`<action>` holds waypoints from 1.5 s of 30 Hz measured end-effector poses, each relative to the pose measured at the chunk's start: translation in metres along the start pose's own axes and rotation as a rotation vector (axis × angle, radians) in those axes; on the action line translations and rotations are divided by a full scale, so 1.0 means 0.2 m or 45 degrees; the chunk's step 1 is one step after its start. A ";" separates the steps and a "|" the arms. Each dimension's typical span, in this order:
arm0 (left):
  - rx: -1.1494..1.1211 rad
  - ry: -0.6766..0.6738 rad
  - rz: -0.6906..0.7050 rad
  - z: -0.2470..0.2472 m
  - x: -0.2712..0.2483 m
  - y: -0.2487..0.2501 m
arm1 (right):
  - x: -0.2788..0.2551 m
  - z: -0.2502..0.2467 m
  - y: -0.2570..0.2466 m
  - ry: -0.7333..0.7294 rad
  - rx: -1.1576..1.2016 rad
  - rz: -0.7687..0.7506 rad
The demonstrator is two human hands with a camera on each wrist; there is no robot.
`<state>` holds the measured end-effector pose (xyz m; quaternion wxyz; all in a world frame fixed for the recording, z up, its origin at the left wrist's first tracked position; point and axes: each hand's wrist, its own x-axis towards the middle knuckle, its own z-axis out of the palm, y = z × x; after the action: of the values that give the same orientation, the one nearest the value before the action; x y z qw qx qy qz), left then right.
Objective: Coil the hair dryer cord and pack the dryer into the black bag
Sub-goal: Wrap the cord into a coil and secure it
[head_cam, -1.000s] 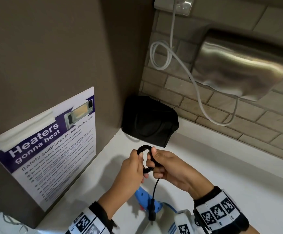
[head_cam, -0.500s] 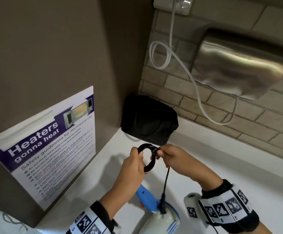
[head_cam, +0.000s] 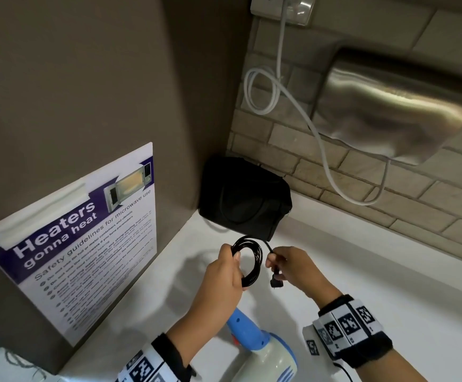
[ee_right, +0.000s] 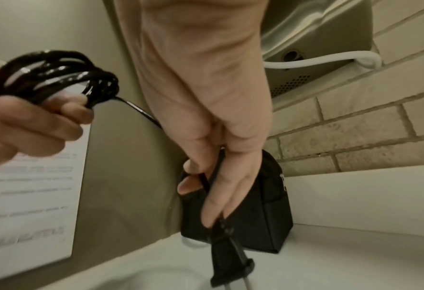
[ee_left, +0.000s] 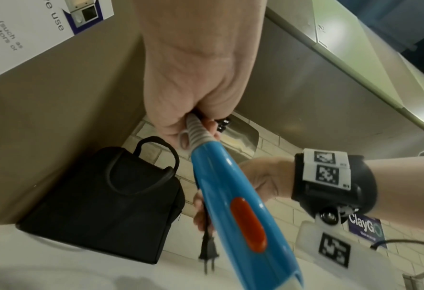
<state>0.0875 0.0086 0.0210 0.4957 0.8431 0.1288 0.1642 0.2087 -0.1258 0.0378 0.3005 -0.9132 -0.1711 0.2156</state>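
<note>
The white counter [head_cam: 334, 271] meets a brick wall [head_cam: 389, 194]. The left hand [head_cam: 218, 274] grips the coiled cord [head_cam: 247, 260]; the right hand [head_cam: 293, 268] pinches its plug end [head_cam: 276, 282].

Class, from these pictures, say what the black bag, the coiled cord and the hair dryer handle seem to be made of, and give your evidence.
Black bag: probably woven fabric, matte, with soft sagging sides.
Cord: likely rubber or plastic sheathing, glossy black, with bright glints on its loops.
Hair dryer handle: apparently hard moulded plastic, glossy blue, with sharp reflections.
</note>
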 end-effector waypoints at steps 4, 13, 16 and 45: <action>0.039 0.026 -0.014 -0.01 0.03 -0.03 | -0.03 -0.02 -0.07 -0.055 1.055 0.044; -0.008 -0.089 0.003 0.00 0.03 -0.04 | -0.04 -0.02 -0.22 -0.035 2.257 0.455; -0.039 -0.096 0.042 0.01 0.02 -0.03 | -0.03 0.01 -0.22 -0.053 2.398 0.539; -0.378 -0.305 -0.102 -0.05 -0.02 0.06 | 0.05 0.10 -0.21 0.105 2.683 0.650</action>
<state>0.0801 0.0080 0.0354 0.6324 0.7685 0.0766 0.0599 0.1997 -0.0802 0.0466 0.8855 -0.2111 0.3053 0.2795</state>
